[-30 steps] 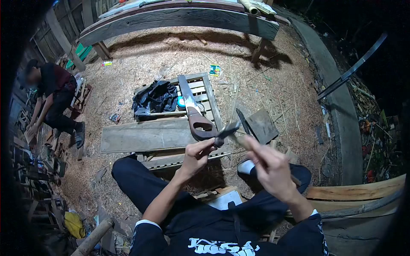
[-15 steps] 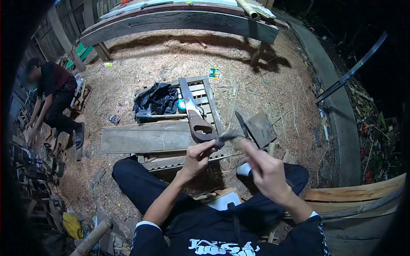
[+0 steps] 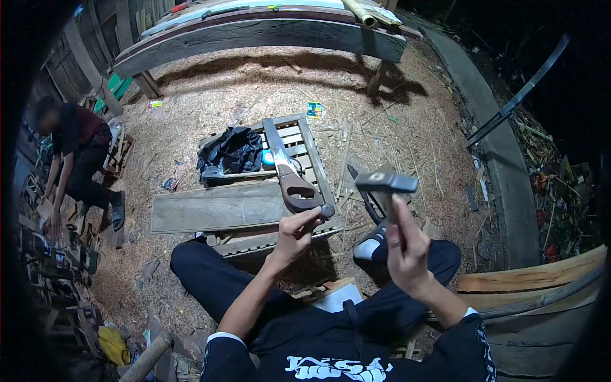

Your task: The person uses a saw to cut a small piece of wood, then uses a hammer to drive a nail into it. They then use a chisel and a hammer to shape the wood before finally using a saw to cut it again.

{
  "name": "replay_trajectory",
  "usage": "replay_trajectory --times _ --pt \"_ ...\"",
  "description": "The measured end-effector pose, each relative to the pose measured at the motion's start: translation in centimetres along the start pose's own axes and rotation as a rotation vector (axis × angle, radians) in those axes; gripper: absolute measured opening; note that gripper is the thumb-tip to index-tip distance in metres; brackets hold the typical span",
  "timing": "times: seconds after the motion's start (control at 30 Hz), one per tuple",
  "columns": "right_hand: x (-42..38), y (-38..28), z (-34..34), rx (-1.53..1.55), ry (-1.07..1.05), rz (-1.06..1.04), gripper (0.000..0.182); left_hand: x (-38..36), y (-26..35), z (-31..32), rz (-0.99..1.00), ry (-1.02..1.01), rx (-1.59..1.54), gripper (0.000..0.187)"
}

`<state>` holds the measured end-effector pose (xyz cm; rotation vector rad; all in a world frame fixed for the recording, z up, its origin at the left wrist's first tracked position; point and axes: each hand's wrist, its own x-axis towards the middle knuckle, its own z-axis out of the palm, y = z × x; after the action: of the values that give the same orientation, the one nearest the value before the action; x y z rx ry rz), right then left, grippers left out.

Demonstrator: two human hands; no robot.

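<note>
A hammer (image 3: 389, 183) is raised in my right hand (image 3: 410, 262), its metal head level and my fingers wrapped round the handle. My left hand (image 3: 293, 234) grips a short tool with a round, dark end (image 3: 327, 210); the rest of it is hidden by my fingers. The hammer head is apart from that round end, up and to its right. Just beyond my left hand lies a handsaw (image 3: 298, 191), its brown handle towards me. The saw rests across a slatted wooden frame (image 3: 310, 143), beside a wide plank (image 3: 219, 210).
A black plastic bag (image 3: 232, 153) and a blue tape roll (image 3: 267, 157) lie on the frame. A wooden bench (image 3: 267, 37) stands ahead. Another person (image 3: 86, 153) bends over at the left. Boards (image 3: 534, 280) lie at the right; shavings cover the ground.
The hammer has gone from a low, blurred position near my left hand to a raised one further right. My left hand keeps its grip, nearly still. The other person's arms have shifted slightly.
</note>
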<state>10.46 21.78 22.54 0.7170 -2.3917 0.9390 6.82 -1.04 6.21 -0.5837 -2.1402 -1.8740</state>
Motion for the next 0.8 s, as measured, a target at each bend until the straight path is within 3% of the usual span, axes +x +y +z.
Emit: replay_trajectory --times 0.03,0.07,0.1,0.17,0.23,0.3,0.33,0.37,0.43,0.47,0.5,0.57,0.63,0.7,0.77,0.8 --pt "-0.2 -0.1 0.3 0.065 0.054 -0.022 0.051 0.2 0.1 -0.1 0.015 0.001 0.002 0.049" --pt "-0.2 -0.2 -1.1 -0.042 -0.300 0.054 0.049 0.3 0.1 -0.1 0.017 0.005 0.004 0.049" --pt "0.4 -0.5 -1.8 -0.042 -0.301 0.053 0.049 0.3 0.1 -0.1 0.010 0.010 -0.013 0.049" --pt "1.5 -1.0 -2.8 0.013 -0.163 0.064 0.045 0.2 0.1 -0.1 0.002 0.009 -0.028 0.048" --pt "0.2 -0.9 -3.5 0.208 0.094 0.306 0.038 0.1 -0.1 -0.2 0.030 0.015 -0.001 0.049" --pt "-4.6 3.7 -2.0 0.283 0.142 0.049 0.041 0.1 -0.3 -0.1 0.044 0.013 -0.001 0.049" --pt "-0.7 0.7 -0.9 -0.033 0.046 -0.231 0.039 0.1 -0.3 -0.1 0.067 0.018 -0.003 0.049" --pt "-1.0 -0.4 -0.1 0.000 -0.243 0.112 0.040 0.4 -0.4 -0.1 0.076 0.031 0.000 0.049" --pt "0.5 -0.6 -2.0 -0.117 -0.280 0.126 0.041 -0.1 -0.2 0.1 0.037 0.022 0.007 0.048" --pt "0.7 -0.6 -2.3 -0.127 -0.175 0.058 0.040 0.6 -0.4 0.3 0.055 0.048 0.005 0.048" --pt "0.7 -0.7 -1.4 -0.009 0.071 -0.036 0.039 0.2 -0.4 0.4 0.052 0.052 -0.002 0.048" --pt "-2.1 -0.1 -0.6 0.234 0.142 0.152 0.038 -0.1 -0.6 0.2 0.050 0.040 -0.008 0.047" --pt "-0.7 0.0 -0.4 0.029 -0.116 -0.003 0.038 0.1 -0.3 0.0 0.069 0.041 0.022 0.048" --pt "0.7 -0.6 -2.0 0.185 -0.289 0.175 0.038 0.1 0.3 -0.3 0.035 -0.010 0.011 0.047" --pt "1.0 -0.8 -3.5 0.096 -0.022 0.086 0.036 0.1 -0.1 -0.4 0.045 -0.002 0.011 0.049" --pt "-0.1 -0.6 -3.6 0.340 0.154 0.227 0.036 0.0 -0.3 -0.4 0.050 0.005 0.011 0.050"
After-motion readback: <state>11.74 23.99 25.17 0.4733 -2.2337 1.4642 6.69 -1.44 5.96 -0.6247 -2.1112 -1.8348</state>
